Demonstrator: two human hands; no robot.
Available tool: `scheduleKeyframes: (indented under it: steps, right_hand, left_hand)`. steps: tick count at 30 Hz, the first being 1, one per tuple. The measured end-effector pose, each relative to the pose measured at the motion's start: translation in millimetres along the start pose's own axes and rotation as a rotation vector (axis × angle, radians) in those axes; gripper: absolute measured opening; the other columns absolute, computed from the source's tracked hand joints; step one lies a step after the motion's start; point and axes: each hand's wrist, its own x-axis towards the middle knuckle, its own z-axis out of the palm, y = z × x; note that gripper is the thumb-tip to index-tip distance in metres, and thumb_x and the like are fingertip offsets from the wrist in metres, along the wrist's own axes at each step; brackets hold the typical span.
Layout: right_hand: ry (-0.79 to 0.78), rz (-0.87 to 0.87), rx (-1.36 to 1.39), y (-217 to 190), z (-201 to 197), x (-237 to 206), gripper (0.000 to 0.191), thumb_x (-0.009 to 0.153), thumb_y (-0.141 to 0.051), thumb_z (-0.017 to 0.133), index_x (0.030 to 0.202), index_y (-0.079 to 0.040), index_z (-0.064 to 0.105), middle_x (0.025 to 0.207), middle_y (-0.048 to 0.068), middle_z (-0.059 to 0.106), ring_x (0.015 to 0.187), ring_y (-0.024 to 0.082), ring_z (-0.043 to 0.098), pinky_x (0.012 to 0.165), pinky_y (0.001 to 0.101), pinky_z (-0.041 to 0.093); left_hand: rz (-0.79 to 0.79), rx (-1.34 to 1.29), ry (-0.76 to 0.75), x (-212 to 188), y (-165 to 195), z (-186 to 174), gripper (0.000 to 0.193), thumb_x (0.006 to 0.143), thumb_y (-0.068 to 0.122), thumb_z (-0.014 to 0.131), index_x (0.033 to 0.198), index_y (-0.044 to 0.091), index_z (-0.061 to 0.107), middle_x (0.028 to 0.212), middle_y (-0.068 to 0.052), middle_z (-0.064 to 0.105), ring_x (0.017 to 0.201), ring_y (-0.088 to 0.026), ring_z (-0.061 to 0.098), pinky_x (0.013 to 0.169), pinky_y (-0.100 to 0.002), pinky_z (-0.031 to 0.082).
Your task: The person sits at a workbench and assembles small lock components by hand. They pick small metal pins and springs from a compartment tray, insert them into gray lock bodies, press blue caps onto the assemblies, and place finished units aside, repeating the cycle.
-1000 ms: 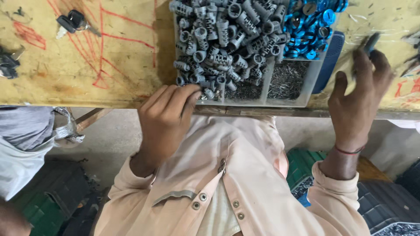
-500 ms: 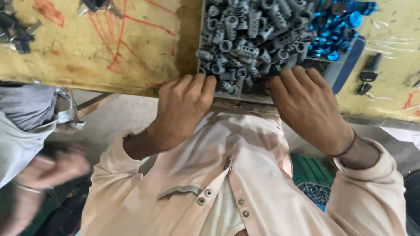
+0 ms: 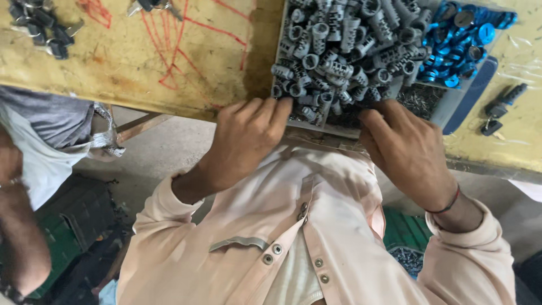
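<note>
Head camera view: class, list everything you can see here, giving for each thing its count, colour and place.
Metal cylinder parts: many, grey, heaped in tray.
Round caps: many, blue, tray's right compartment.
Tray: one, pale, on the bench edge.
Workbench: one, yellow with red marks.
Dark small parts: several, bench top left.
Key-like dark pieces: two, bench right.
Another person: one, left edge.
Left hand: at tray's near edge.
Right hand: at tray's near edge.

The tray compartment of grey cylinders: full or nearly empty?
Full: grey cylinders are heaped above the tray's rim, by both hands' fingers.
</note>
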Motion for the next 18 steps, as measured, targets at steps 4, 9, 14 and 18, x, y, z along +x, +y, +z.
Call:
scheduleKeyframes:
  steps: [4,9,14,18]
  right_hand:
    - [0.051,0.021,0.044,3,3,-8,0.011,0.101,-0.011,0.073,0.109,-0.009,0.065,0.094,0.009,0.059,0.081,0.03,0.064,0.068,0.0428,0.05]
    - [0.073,0.067,0.044,5,4,-9,0.007,0.103,-0.006,0.071,0.106,-0.008,0.065,0.1,0.009,0.067,0.08,0.028,0.067,0.068,0.0378,0.051]
    - [0.05,0.113,0.022,14,7,-10,0.01,0.104,-0.004,0.073,0.107,-0.002,0.064,0.095,0.011,0.066,0.073,0.026,0.066,0.066,0.0359,0.051]
    - [0.068,0.141,0.075,22,13,-18,0.008,0.108,-0.003,0.074,0.108,0.0,0.066,0.098,0.01,0.067,0.072,0.021,0.066,0.067,0.0322,0.051]
  left_hand:
    - [0.009,0.062,0.019,8,7,13,0.01,0.081,0.013,0.068,0.09,0.009,0.064,0.08,-0.002,0.065,0.073,-0.015,0.067,0.061,-0.031,0.05]
    - [0.015,0.195,0.04,19,16,35,0.008,0.085,0.011,0.069,0.08,0.011,0.062,0.065,0.004,0.06,0.059,-0.009,0.063,0.049,-0.03,0.047]
    - [0.001,0.135,0.22,16,15,48,0.019,0.088,0.005,0.067,0.106,0.004,0.063,0.076,-0.006,0.065,0.059,-0.012,0.062,0.04,-0.029,0.046]
    - [0.027,-0.119,0.259,11,18,56,0.042,0.089,-0.007,0.065,0.13,0.0,0.057,0.103,-0.011,0.066,0.075,-0.015,0.066,0.054,-0.027,0.056]
